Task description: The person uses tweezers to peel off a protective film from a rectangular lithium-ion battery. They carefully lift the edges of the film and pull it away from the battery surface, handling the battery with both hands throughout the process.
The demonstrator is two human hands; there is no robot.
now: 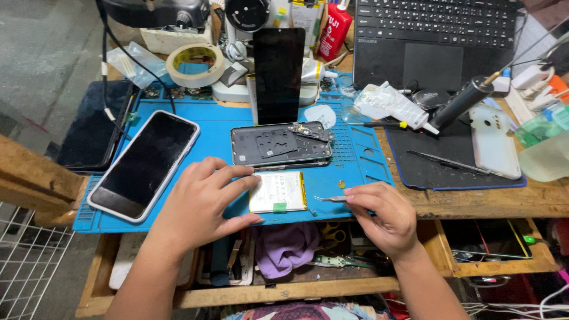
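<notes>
Head view. The left hand lay palm-down on the blue mat, fingers loosely spread; its forefinger and thumb touched the left edge of the battery, steadying it without lifting it. The battery lay flat on the mat between the two hands, white face up, with a small green tab at its near edge.

The right hand was closed in a pinch on the tweezers, whose tips pointed left toward the battery's right edge; whether the tips touched the battery could not be told.

Just beyond the battery, farther from the hands, lay the opened phone frame, inner side up. Beyond that a dark screen panel stood upright. To the left of the left hand a phone lay face up on the mat, and a tape roll sat beyond it. Beyond the right hand lay a black pad carrying a white phone shell, with a laptop behind it. Below both hands an open drawer held a purple cloth.
</notes>
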